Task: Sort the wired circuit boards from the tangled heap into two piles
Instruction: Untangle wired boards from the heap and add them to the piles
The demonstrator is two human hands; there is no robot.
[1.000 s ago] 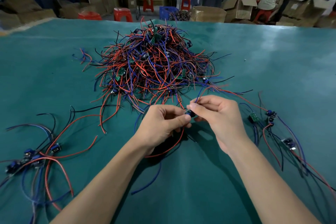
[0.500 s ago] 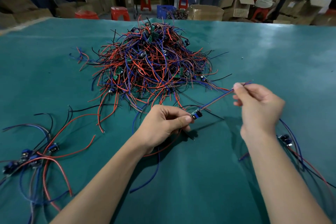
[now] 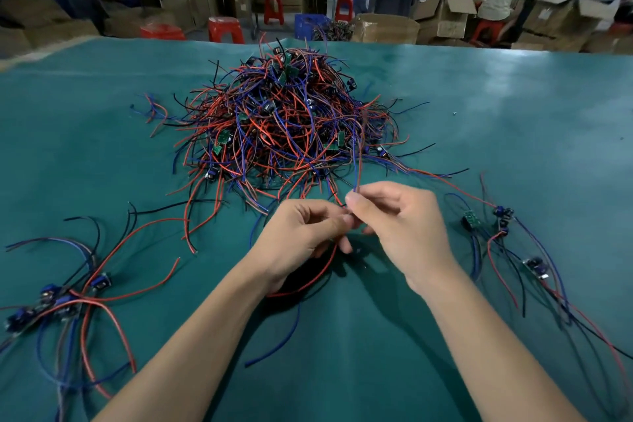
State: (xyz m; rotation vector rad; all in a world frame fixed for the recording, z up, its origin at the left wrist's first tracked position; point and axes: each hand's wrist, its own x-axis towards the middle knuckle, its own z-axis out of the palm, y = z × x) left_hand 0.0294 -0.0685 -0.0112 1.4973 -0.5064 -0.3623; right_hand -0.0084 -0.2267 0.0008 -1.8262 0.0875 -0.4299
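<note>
A small pile of blue-topped wired circuit boards with red, blue and black leads [image 3: 58, 305] is seen lying on the teal cloth-covered table [image 3: 513, 120], well to the left of the tangled heap of red, blue and black wired boards [image 3: 287, 127] and nearer the person. Just in front of the heap, the left hand [image 3: 301, 236] is held with its fingers curled; a red wire loop [image 3: 308, 284] and a blue wire [image 3: 274, 343] are seen trailing from under it, though what it grips is hidden by the fingers. Touching it, the right hand [image 3: 404, 226] is closed in a pinch on a thin red-and-blue wire pair [image 3: 358, 161], which rises over the heap's near edge. To the right of the heap, a second small pile of wired boards, one showing a green face [image 3: 503, 233], is spread on the table.
</note>
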